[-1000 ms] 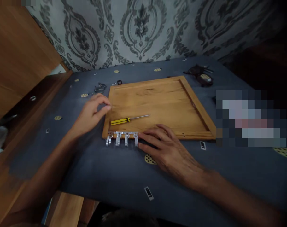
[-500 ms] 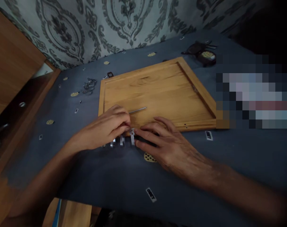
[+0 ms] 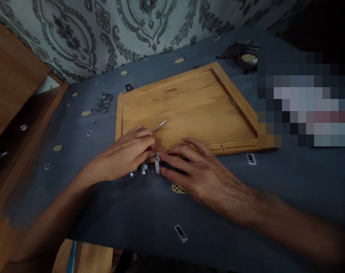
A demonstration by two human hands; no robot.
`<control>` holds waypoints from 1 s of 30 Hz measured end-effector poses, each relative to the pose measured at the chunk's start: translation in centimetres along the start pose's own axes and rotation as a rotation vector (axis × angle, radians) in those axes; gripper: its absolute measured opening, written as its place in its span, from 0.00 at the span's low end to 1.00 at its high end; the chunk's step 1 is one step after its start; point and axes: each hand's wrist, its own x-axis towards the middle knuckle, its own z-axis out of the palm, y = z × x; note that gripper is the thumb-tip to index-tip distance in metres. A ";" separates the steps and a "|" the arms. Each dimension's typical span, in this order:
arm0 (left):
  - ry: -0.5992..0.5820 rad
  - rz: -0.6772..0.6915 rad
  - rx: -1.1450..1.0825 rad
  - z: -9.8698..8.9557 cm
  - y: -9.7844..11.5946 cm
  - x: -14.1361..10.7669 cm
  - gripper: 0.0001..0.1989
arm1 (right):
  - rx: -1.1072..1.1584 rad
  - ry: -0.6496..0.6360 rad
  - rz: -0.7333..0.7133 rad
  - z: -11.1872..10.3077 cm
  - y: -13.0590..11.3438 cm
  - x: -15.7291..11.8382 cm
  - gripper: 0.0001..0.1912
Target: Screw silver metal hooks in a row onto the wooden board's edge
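A framed wooden board (image 3: 184,110) lies at a slant on the blue table cover. Along its near edge sit several silver metal hooks (image 3: 144,168). My left hand (image 3: 132,149) is closed above that edge; a thin metal rod (image 3: 160,125), like a screwdriver shaft, sticks out of it over the board. Its thumb and forefinger pinch close to the rightmost hook (image 3: 157,167); whatever is between those fingertips is too small to make out. My right hand (image 3: 202,172) steadies this same hook from the right with thumb and forefinger, the other fingers resting over the board's edge.
A cluster of loose metal hooks (image 3: 104,102) lies left of the board, with a tiny metal piece (image 3: 93,122) nearby. Behind the board are a small dark buckle-like piece (image 3: 128,87) and a dark pouch (image 3: 237,56). Wooden furniture (image 3: 16,57) borders the left side.
The metal rod in my left hand has swung to point more steeply away from me. Both hands stay at the same hook. The view has shifted slightly.
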 end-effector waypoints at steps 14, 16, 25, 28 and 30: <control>-0.015 0.000 0.051 -0.3 0.7 0.4 0.08 | -0.006 0.024 -0.020 -0.1 0.1 0.1 0.11; -0.020 -0.006 0.070 -0.3 1.0 0.4 0.09 | -0.004 0.027 -0.020 -0.2 0.0 0.1 0.11; 0.038 0.017 0.077 0.5 1.0 0.7 0.10 | 0.011 0.022 -0.015 0.0 0.1 0.1 0.11; 0.054 0.044 0.031 0.5 0.7 0.6 0.09 | 0.004 0.024 -0.014 0.1 0.1 0.1 0.11; 0.058 0.049 0.007 0.5 0.5 0.4 0.08 | -0.003 0.026 -0.016 0.0 0.1 0.1 0.12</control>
